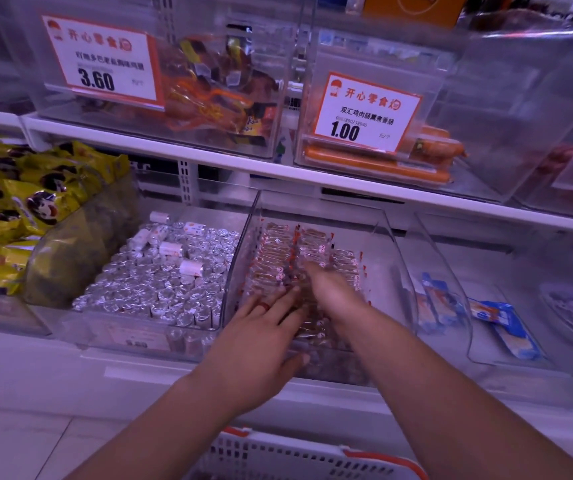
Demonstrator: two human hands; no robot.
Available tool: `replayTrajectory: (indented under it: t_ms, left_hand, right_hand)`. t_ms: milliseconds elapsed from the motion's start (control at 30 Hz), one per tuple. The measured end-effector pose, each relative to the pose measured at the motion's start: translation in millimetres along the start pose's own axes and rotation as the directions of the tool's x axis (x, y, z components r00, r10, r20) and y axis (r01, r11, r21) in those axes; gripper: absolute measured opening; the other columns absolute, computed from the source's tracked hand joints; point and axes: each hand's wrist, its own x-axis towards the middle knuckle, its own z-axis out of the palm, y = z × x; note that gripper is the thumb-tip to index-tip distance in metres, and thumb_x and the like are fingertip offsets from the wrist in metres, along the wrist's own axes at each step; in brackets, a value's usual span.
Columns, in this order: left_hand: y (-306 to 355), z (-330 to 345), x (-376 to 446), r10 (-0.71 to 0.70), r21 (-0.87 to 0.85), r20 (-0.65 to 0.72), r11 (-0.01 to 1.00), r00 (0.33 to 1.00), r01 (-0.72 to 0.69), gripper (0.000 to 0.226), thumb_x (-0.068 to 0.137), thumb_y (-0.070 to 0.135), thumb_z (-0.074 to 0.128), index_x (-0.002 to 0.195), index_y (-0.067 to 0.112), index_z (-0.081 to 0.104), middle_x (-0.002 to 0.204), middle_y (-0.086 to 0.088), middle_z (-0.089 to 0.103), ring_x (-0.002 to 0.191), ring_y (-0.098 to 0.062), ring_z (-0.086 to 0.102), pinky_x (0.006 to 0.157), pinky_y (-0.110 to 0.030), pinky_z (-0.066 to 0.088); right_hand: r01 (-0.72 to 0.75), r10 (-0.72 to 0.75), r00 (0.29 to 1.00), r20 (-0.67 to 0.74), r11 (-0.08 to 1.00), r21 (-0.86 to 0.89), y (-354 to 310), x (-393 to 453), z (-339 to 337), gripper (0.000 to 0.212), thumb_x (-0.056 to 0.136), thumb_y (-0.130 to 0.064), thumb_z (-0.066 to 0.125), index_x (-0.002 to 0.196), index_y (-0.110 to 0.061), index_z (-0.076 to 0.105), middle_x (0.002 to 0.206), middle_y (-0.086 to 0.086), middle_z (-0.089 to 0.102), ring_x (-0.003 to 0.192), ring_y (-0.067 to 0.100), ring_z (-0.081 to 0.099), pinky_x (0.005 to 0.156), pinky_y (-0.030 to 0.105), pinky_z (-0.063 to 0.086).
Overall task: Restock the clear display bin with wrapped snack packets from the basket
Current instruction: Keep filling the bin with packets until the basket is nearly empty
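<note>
Both hands reach into the clear display bin on the lower shelf. Left hand lies flat, palm down, fingers spread and loosely extended over the near rows of wrapped snack packets; a red ring sits on one finger. Right hand is just beside it, deeper in the bin, fingers pointed down and forward onto the packets; blurred, so cannot tell whether it pinches one or only presses on them. The fingertips of the two hands nearly meet over the middle of the stack.

The packets are small, clear-wrapped, brownish with red ends, laid in tidy rows that fill the bin floor from the back towards the front.

White slotted basket with orange trim shows at the bottom edge, below the forearms; its contents are out of sight.

Neighbouring containers:
- Left bin: packed with silver foil rolls, a few white-wrapped ones on top.
- Far left: yellow snack bags heaped high.
- Right bin: a few blue-and-white packets, mostly bare floor.
- Upper shelf: one clear bin with orange-brown packs behind a price card marked 3.60; another with orange sausages behind a card marked 1.00.
</note>
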Motion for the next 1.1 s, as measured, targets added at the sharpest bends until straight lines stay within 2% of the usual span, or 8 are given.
replayTrajectory:
  t_ms: [133,233,367,433,500,600,767,1100]
  left_hand:
    - [-0.9,2.5,1.6,0.061,-0.021,-0.002,0.998,0.998,-0.061,0.060,0.095,0.051,0.042,0.151,0.027,0.036,0.162,0.003,0.029,0.150,-0.019,0.025,0.122,-0.039,0.012]
    - [-1.7,1.8,1.7,0.058,-0.058,-0.008,0.997,0.998,-0.058,0.053,0.095,0.049,0.046,0.144,0.030,0.045,0.158,0.007,0.036,0.146,-0.018,0.032,0.119,-0.036,0.017]
    - [-1.1,-3.5,1.9,0.029,-0.180,-0.040,0.983,0.999,-0.036,0.043,0.086,0.042,0.062,0.128,0.033,0.062,0.144,0.011,0.053,0.124,-0.018,0.055,0.108,-0.036,0.036]
    - [0.6,-5.0,1.4,0.018,-0.250,-0.065,0.968,0.998,-0.033,0.034,0.084,0.037,0.066,0.118,0.034,0.070,0.136,0.012,0.060,0.117,-0.016,0.060,0.103,-0.035,0.040]
    - [3.3,-4.6,0.9,0.015,-0.304,-0.086,0.952,0.996,-0.041,0.029,0.082,0.033,0.067,0.109,0.033,0.074,0.124,0.014,0.067,0.114,-0.014,0.062,0.100,-0.035,0.041]
    - [5.9,-3.5,2.7,0.026,-0.292,-0.095,0.955,0.995,-0.053,0.028,0.081,0.035,0.064,0.107,0.032,0.074,0.114,0.017,0.070,0.112,-0.010,0.062,0.098,-0.033,0.039]
    - [7.3,-7.5,2.5,0.019,-0.195,-0.005,0.981,1.000,-0.019,0.040,0.086,0.049,0.048,0.122,0.045,0.063,0.140,0.023,0.052,0.128,-0.010,0.048,0.105,-0.040,0.034]
    - [-0.6,-14.5,-0.8,-0.018,-0.305,-0.057,0.953,0.998,0.000,0.032,0.084,0.038,0.068,0.114,0.028,0.072,0.128,0.011,0.063,0.117,-0.013,0.060,0.107,-0.033,0.040]
  right_hand:
    - [0.021,-0.027,0.998,0.065,0.995,0.098,7.0,-8.8,-17.8,0.048,0.097,-0.048,0.049,0.109,-0.006,0.069,0.103,0.016,0.074,0.086,0.031,0.071,0.070,0.029,0.052]
    - [0.087,-0.098,0.994,-0.045,0.974,-0.209,11.2,-19.3,-49.0,0.046,0.094,-0.048,0.052,0.103,-0.005,0.068,0.107,0.015,0.072,0.093,0.029,0.070,0.085,0.034,0.055]
    - [0.181,-0.173,0.982,0.076,0.745,-0.642,14.4,-52.6,-53.9,0.041,0.091,-0.033,0.056,0.060,-0.007,0.057,0.054,0.007,0.058,0.063,0.031,0.061,0.054,0.021,0.043]
    - [0.248,-0.241,0.961,0.134,0.542,-0.803,14.3,-55.8,-46.4,0.027,0.089,-0.025,0.060,0.070,-0.007,0.065,0.054,-0.002,0.044,0.069,0.024,0.053,0.051,0.021,0.035]
    - [0.242,-0.225,0.964,0.140,0.531,-0.812,12.2,-53.5,-41.6,0.015,0.085,-0.017,0.065,0.087,-0.004,0.072,0.065,0.003,0.052,0.076,0.023,0.057,0.061,0.021,0.039]
    - [0.192,-0.125,0.981,0.147,0.678,-0.709,16.6,-46.1,-46.3,0.017,0.080,-0.009,0.070,0.095,-0.002,0.073,0.080,0.009,0.060,0.079,0.021,0.056,0.069,0.026,0.047]
    - [0.112,-0.057,0.979,0.194,0.951,-0.290,25.4,-48.8,-53.6,0.008,0.081,-0.007,0.074,0.074,-0.008,0.070,0.062,0.004,0.063,0.055,0.012,0.060,0.058,0.021,0.050]
    - [0.237,-0.135,0.971,0.199,0.678,-0.696,21.7,-39.1,-49.2,0.017,0.077,-0.015,0.078,0.093,-0.009,0.076,0.086,0.007,0.071,0.081,0.020,0.062,0.072,0.026,0.051]
